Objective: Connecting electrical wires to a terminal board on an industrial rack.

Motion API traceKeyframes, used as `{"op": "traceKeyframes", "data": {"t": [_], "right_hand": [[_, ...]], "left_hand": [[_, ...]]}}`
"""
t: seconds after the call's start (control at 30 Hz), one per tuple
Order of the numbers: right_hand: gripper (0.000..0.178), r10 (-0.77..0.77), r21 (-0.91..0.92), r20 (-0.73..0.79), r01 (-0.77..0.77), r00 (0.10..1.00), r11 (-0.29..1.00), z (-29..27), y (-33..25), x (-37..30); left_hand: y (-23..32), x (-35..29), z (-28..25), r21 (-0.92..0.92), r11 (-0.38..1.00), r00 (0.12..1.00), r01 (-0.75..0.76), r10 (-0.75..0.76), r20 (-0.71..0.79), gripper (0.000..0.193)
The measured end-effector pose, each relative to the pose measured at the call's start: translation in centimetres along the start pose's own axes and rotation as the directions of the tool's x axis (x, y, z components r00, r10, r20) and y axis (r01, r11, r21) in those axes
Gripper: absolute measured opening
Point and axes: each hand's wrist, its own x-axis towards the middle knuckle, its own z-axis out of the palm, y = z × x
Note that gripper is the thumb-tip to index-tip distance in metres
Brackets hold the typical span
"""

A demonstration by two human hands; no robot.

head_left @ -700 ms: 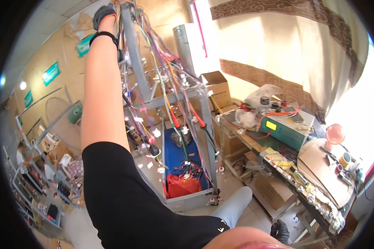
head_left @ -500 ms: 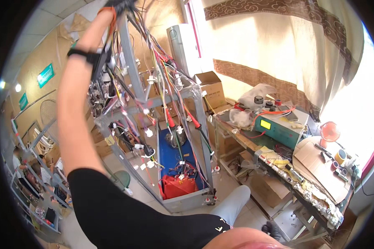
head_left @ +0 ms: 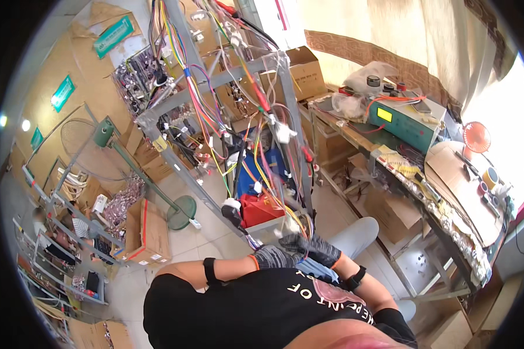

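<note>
Both of my hands wear grey knitted gloves and meet low in front of my body. My left hand (head_left: 272, 257) has its fingers closed at the lower end of a wiring harness (head_left: 282, 206) with multicoloured wires and white connectors. Right beside it, my right hand (head_left: 321, 250) is closed around the same wires, which hang down from above. The fingertips are partly hidden where the hands come together. A black plug (head_left: 233, 214) with a white part dangles just above and left of my left hand.
A grey metal frame (head_left: 227, 75) carries more hanging wires; a red bag (head_left: 259, 210) lies inside it. At right stands a workbench with a teal tester (head_left: 410, 125) and a pink fan (head_left: 476, 137). A green fan stand (head_left: 181, 214) and open carton (head_left: 145, 232) are left. People are far left.
My left arm, raised to the top of the frame before, has come down. Both hands are now together at the wires, and the harness hangs lower and nearer to me.
</note>
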Motion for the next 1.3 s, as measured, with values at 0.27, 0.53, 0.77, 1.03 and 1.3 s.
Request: {"op": "traceKeyframes", "data": {"t": [0.27, 0.53, 0.77, 1.03, 1.3], "right_hand": [[0.056, -0.284, 0.544, -0.59, 0.632, 0.756, 0.553, -1.0, -4.6, -1.9], [0.025, 0.08, 0.596, -0.787, 0.721, 0.611, 0.354, -12.4, 0.3, -3.1], [0.031, 0.126, 0.471, -0.821, 0.535, 0.557, 0.701, -14.9, 0.9, -5.3], [0.042, -0.085, 0.436, -0.863, 0.818, 0.498, 0.375, -14.4, -0.9, -7.9], [0.034, -0.668, 0.645, -0.205, 0.612, 0.715, 0.457, -26.7, 6.6, -20.2]], "left_hand": [[-8.4, -2.1, -10.6, -0.264, 0.915, 0.93, 0.304, -0.345, -0.123, 0.035], [-4.9, -2.3, -17.8, -0.097, 0.995, 0.936, 0.024, -0.056, -0.347, 0.009], [-4.3, -1.8, -17.5, 0.17, 0.982, 0.994, 0.085, -0.072, -0.085, 0.023], [0.1, -1.8, -17.4, 0.687, 0.726, 0.999, -0.007, -0.028, 0.04, 0.015], [-1.7, 0.6, -12.5, 0.486, 0.845, 0.924, -0.222, 0.342, -0.172, 0.012]]}}
